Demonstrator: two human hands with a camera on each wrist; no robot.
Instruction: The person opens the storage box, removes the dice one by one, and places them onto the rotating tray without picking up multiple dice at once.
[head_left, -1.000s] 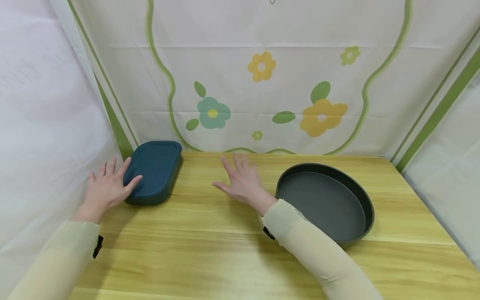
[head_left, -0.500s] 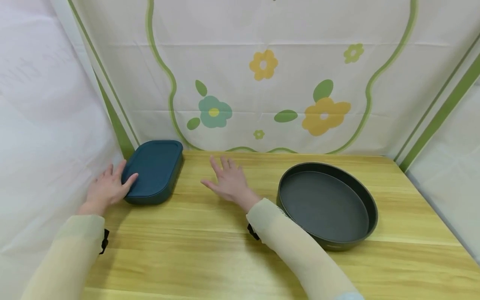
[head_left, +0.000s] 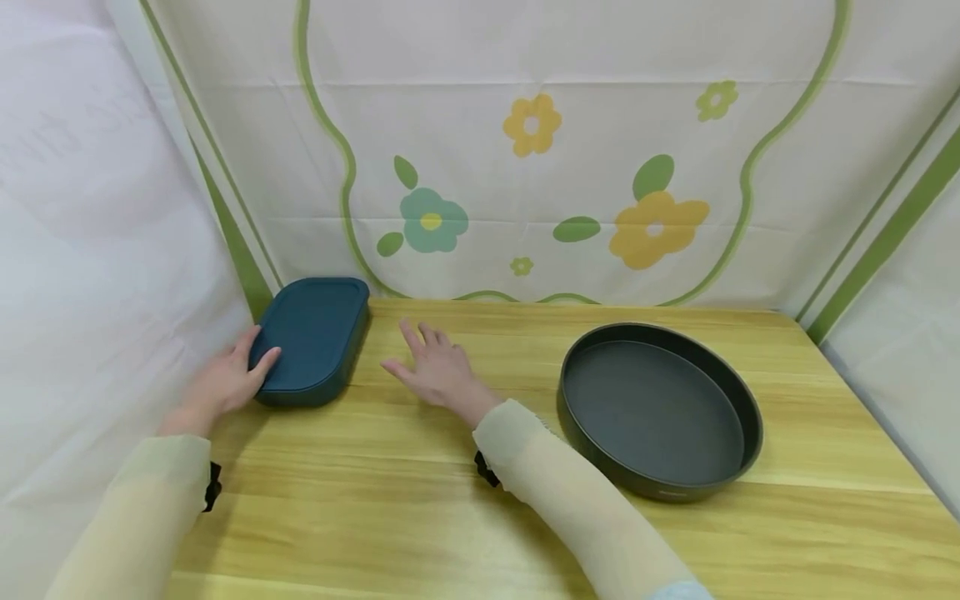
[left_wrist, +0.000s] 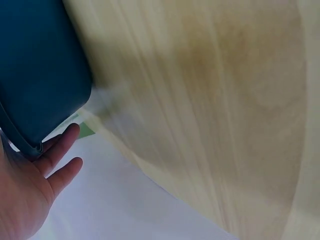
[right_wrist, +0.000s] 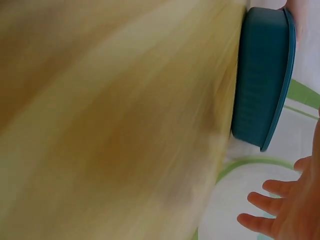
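A dark teal lidded food container (head_left: 311,333) lies on the wooden table at the back left. My left hand (head_left: 225,379) is at its left side, the thumb over the lid's near-left edge. In the left wrist view, that hand's fingers (left_wrist: 60,150) extend fairly straight beside the container's lid rim; part of the hand is hidden by the container. My right hand (head_left: 438,371) is held to the container's right, apart from it, fingers spread and holding nothing. The right wrist view shows the container's side wall (right_wrist: 262,75) and those spread fingers (right_wrist: 267,202).
A round, dark grey baking pan (head_left: 652,408) sits on the table (head_left: 360,517) to the right of my right forearm. White cloth walls stand at the left, the back and the right. The back cloth (head_left: 480,167) has printed flowers.
My right hand has moved left, nearer the container. My left hand has come closer against the container's left side, its fingers less spread. Container and pan stay in place while the view shifts slightly.
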